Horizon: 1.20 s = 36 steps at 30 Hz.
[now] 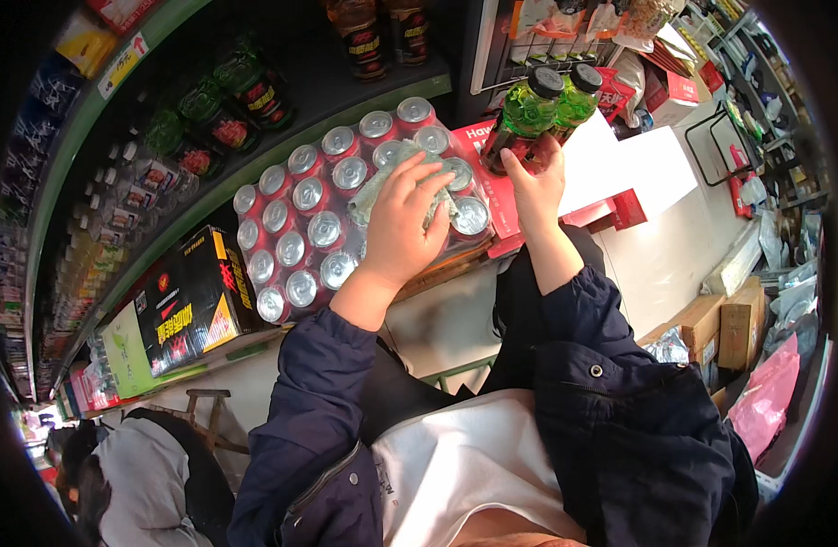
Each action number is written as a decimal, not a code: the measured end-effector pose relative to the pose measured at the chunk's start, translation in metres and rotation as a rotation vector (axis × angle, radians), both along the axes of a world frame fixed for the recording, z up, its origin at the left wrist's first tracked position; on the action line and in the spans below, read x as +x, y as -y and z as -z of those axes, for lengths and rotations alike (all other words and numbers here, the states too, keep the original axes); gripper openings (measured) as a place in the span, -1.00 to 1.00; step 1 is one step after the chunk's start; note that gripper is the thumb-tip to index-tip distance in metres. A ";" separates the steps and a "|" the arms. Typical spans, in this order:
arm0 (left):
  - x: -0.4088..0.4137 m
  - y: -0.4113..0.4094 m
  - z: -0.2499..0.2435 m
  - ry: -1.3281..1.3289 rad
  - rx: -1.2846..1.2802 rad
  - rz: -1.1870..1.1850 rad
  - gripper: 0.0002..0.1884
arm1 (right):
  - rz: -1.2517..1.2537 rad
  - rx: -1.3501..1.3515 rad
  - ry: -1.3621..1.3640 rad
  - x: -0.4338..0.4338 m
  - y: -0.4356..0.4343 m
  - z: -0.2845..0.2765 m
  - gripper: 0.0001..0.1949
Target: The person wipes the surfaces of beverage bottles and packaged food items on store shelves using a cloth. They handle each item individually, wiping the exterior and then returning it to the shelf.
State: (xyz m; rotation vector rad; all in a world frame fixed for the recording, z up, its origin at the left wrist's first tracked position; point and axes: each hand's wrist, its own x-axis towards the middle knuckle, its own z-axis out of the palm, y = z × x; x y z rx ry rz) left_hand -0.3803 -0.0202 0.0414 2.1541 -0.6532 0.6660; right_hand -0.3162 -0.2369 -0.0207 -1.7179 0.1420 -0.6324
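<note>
My left hand [407, 225] lies palm down on a pale green cloth [372, 193], holding it against a shrink-wrapped pack of red cans [309, 194]. The silver lids face up under the clear film. Past the pack's right end, my right hand [534, 184] grips a green plastic bottle [526, 109] with a black cap and a dark label. A second green bottle [578, 99] stands close beside it, touched or held by my fingers; which one is hidden. Under the bottles is a red and white carton [475, 140].
Left of the cans sit a black and yellow carton [179, 308] and a light green carton [126, 357]. Behind runs a shelf [282, 137] of bottles. A person in a grey top [142, 478] is at lower left, near a wooden stool [210, 417]. Cardboard boxes [740, 318] stand at right.
</note>
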 end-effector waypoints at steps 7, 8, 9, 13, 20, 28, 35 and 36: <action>0.000 0.002 0.011 -0.059 0.023 -0.028 -0.65 | 0.020 0.018 -0.168 0.015 -0.016 0.003 -0.11; 0.000 0.003 0.011 -0.068 0.014 -0.036 -0.65 | 0.026 0.017 -0.165 0.015 -0.015 0.004 -0.12; -0.001 0.001 0.010 -0.063 0.015 -0.039 -0.65 | 0.018 0.020 -0.158 0.016 -0.019 0.005 -0.12; 0.000 0.003 0.011 -0.039 0.014 -0.033 -0.63 | 0.034 0.123 -0.165 0.019 -0.022 0.001 -0.19; -0.001 0.000 0.013 -0.057 -0.008 -0.039 -0.59 | 0.106 0.074 -0.161 0.025 -0.024 0.009 -0.29; -0.002 -0.002 0.013 -0.079 -0.043 -0.031 -0.59 | 0.036 0.149 -0.080 0.007 -0.036 -0.009 -0.49; -0.003 -0.013 0.007 -0.076 -0.050 -0.086 -0.56 | -0.119 0.141 0.174 0.004 -0.032 -0.003 -0.45; -0.003 -0.016 0.005 -0.082 -0.062 -0.096 -0.56 | -0.158 0.163 0.228 0.001 -0.036 -0.011 -0.45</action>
